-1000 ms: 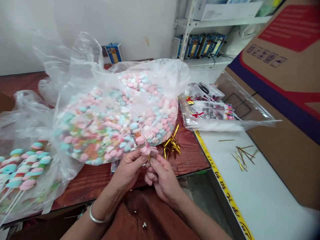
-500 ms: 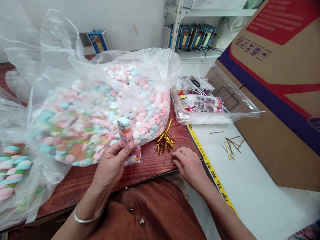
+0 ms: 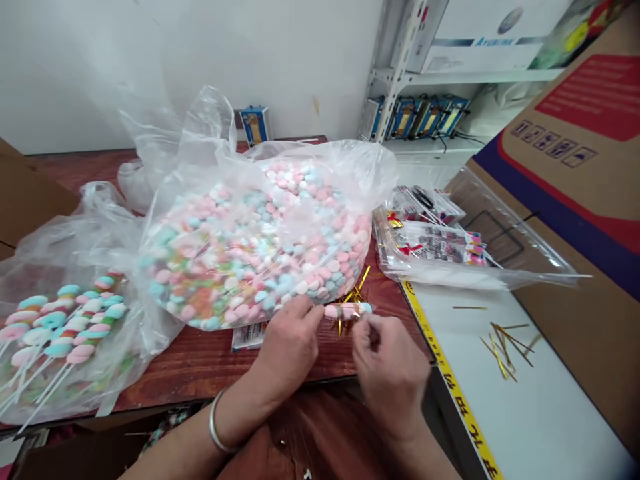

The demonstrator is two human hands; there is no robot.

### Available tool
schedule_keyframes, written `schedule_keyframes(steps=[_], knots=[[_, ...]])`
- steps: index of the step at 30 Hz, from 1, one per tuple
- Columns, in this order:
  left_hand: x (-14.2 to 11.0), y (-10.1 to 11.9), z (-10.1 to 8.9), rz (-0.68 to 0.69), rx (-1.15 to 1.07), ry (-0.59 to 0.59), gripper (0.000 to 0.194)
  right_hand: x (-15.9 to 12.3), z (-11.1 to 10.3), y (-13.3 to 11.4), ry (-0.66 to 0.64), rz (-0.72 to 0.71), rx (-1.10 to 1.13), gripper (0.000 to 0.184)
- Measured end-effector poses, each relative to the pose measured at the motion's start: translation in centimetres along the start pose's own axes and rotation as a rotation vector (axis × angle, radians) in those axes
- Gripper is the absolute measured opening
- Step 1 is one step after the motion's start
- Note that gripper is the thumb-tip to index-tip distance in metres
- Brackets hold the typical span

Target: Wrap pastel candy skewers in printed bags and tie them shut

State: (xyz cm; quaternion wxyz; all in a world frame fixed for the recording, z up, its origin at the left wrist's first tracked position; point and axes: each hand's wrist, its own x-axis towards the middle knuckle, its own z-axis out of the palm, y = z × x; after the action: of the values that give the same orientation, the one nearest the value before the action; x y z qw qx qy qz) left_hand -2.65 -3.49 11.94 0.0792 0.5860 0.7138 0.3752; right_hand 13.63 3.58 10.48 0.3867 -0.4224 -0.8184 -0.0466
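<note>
A stack of pink, white and blue marshmallows in a clear printed bag (image 3: 345, 311) lies sideways between my hands, low over the table. My left hand (image 3: 294, 337) is closed around its left end. At its right end, by the blue marshmallow, my right hand (image 3: 393, 367) is closed, its fingers curled in and slightly blurred; what they pinch is hidden. Gold twist ties (image 3: 356, 293) lie in a pile just behind the bagged stack. Flat printed bags (image 3: 249, 337) rest on the table left of my left hand.
A big clear sack of loose marshmallows (image 3: 260, 247) fills the table's middle. Marshmallow sticks (image 3: 65, 323) lie on plastic at left. To the right are a clear tray (image 3: 450, 273) of printed packets, loose gold ties (image 3: 507, 343) on a white surface, and a large cardboard box (image 3: 565, 220).
My left hand has moved right and tipped the bagged marshmallows from upright to sideways. My right hand has come from beside the gold ties to the bag's end. The view has shifted left.
</note>
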Motion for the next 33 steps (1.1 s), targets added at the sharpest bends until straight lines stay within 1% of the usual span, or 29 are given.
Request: schedule_keyframes(steps=[3, 5, 7, 10, 14, 17, 19, 21, 22, 24, 25, 26, 27, 29, 31, 32, 33], knots=[[-0.1, 0.2, 1.2, 0.085, 0.129, 0.032, 0.024, 0.9, 1.4, -2.5, -0.01, -0.12, -0.048, 0.029], [-0.3, 0.2, 1.6, 0.146, 0.198, 0.077, 0.021, 0.9, 2.4, -3.4, -0.002, -0.162, -0.025, 0.034], [-0.4, 0.0, 1.8, 0.18, 0.236, 0.129, 0.021, 0.6, 3.0, -3.7, 0.021, -0.17, 0.007, 0.037], [-0.6, -0.4, 1.8, 0.213, 0.228, 0.186, 0.018, 0.2, 3.2, -3.6, 0.026, -0.163, 0.058, 0.036], [-0.6, -0.8, 1.7, 0.262, 0.218, 0.224, 0.023, -0.1, 3.3, -3.6, 0.021, -0.165, 0.135, 0.033], [-0.5, -0.8, 1.7, 0.244, 0.149, 0.243, 0.023, -0.1, 3.4, -3.9, 0.034, -0.138, 0.18, 0.029], [-0.3, -0.6, 1.7, 0.16, 0.018, 0.242, 0.021, 0.1, 3.5, -4.1, 0.04, -0.11, 0.25, 0.024], [0.1, -0.3, 1.8, -0.029, -0.192, 0.233, 0.017, 0.2, 3.6, -4.2, 0.038, -0.057, 0.345, 0.02], [0.3, -0.1, 1.9, -0.155, -0.34, 0.219, 0.014, 0.3, 3.6, -4.3, 0.033, -0.018, 0.396, 0.019], [0.7, 0.3, 2.2, -0.413, -0.718, 0.177, 0.007, 0.4, 3.8, -4.3, 0.001, 0.083, 0.499, 0.017], [0.8, 0.4, 2.4, -0.52, -0.918, 0.159, 0.008, 0.4, 3.9, -4.3, -0.024, 0.137, 0.549, 0.016], [1.0, 0.6, 2.5, -0.605, -1.102, 0.145, 0.014, 0.4, 4.1, -4.3, -0.05, 0.185, 0.595, 0.015], [1.1, 0.8, 2.7, -0.668, -1.253, 0.133, 0.021, 0.4, 4.2, -4.2, -0.068, 0.229, 0.639, 0.013], [1.2, 1.1, 2.9, -0.742, -1.447, 0.118, 0.03, 0.5, 4.3, -4.2, -0.101, 0.31, 0.724, 0.012], [1.3, 1.3, 3.0, -0.765, -1.548, 0.094, 0.033, 0.7, 4.3, -4.1, -0.141, 0.37, 0.768, 0.025], [1.3, 1.3, 3.0, -0.765, -1.579, 0.083, 0.033, 0.8, 4.2, -4.0, -0.162, 0.373, 0.759, 0.03], [1.3, 1.4, 3.1, -0.761, -1.6, 0.076, 0.033, 0.9, 4.1, -4.0, -0.184, 0.353, 0.73, 0.03]])
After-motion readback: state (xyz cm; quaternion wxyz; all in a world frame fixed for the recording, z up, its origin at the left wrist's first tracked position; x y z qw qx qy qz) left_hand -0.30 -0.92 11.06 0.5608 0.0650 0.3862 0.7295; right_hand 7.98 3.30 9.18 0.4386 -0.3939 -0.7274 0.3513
